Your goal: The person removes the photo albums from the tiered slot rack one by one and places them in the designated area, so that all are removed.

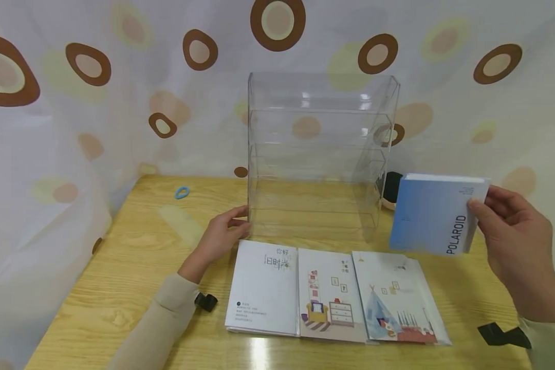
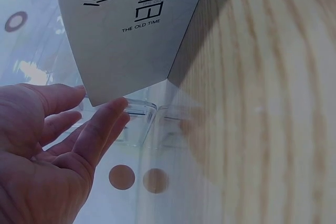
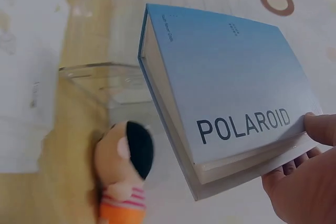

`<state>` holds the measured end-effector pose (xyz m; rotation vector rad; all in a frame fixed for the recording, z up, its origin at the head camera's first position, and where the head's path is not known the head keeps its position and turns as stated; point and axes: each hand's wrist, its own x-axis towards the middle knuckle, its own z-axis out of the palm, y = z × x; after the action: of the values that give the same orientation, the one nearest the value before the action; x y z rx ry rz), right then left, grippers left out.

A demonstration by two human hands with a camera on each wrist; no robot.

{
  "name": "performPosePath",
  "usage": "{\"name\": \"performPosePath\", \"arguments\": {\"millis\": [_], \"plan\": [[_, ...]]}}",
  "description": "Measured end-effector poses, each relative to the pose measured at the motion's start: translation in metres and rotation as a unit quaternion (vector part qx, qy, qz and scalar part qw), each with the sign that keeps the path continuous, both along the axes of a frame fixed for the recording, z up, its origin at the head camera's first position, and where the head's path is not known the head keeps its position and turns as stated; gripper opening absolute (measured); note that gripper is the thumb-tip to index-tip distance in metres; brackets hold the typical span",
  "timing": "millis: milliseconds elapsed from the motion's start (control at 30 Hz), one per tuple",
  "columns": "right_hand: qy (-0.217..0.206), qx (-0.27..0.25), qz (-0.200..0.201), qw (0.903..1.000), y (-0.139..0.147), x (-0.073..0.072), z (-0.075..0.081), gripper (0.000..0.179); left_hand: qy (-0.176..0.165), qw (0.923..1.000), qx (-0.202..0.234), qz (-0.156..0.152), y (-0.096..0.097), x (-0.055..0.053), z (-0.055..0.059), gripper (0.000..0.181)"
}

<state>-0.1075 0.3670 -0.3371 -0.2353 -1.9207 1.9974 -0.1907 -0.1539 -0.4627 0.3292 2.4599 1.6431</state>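
In the head view my right hand (image 1: 518, 231) pinches a blue-and-white book marked POLAROID (image 1: 435, 216) by its right side, thumb over the front cover. It is held up off the table, to the right of a clear tiered acrylic rack (image 1: 321, 110). The right wrist view shows the book's thick page block between stiff covers. My left hand (image 1: 219, 234) reaches to the rack's lower left side, its extended fingertips right at the clear edge. Just in front of the rack lies a white booklet with Chinese lettering (image 1: 265, 288), its corner overlapping the fingertips in the left wrist view.
Beside the white booklet lie one with an armchair and dresser (image 1: 330, 295) and one with a blue tent (image 1: 398, 298). A doll (image 3: 123, 171) is on the table right of the rack. A blue ring (image 1: 182, 192) lies back left. A patterned curtain (image 1: 120, 103) closes off the back.
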Motion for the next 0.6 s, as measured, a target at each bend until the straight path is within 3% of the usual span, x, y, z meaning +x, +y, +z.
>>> {"name": "performPosePath", "arguments": {"millis": [167,300,500,600], "plan": [[-0.062,0.041,-0.02,0.997,0.022,0.024,-0.02,0.032,0.002,1.0,0.003,-0.001,0.002,0.002,0.0,0.06],[-0.094,0.048,-0.022,0.9942,0.041,0.035,-0.035,0.032,0.002,1.0,0.005,0.003,0.002,0.003,0.0,0.06],[-0.086,0.03,0.017,0.9957,0.065,0.048,-0.057,0.032,-0.002,1.0,0.002,0.004,0.002,0.002,0.0,0.06],[-0.125,0.09,0.009,0.988,0.071,0.052,-0.061,0.039,-0.004,1.0,0.001,0.003,0.002,0.002,0.0,0.06]]}}
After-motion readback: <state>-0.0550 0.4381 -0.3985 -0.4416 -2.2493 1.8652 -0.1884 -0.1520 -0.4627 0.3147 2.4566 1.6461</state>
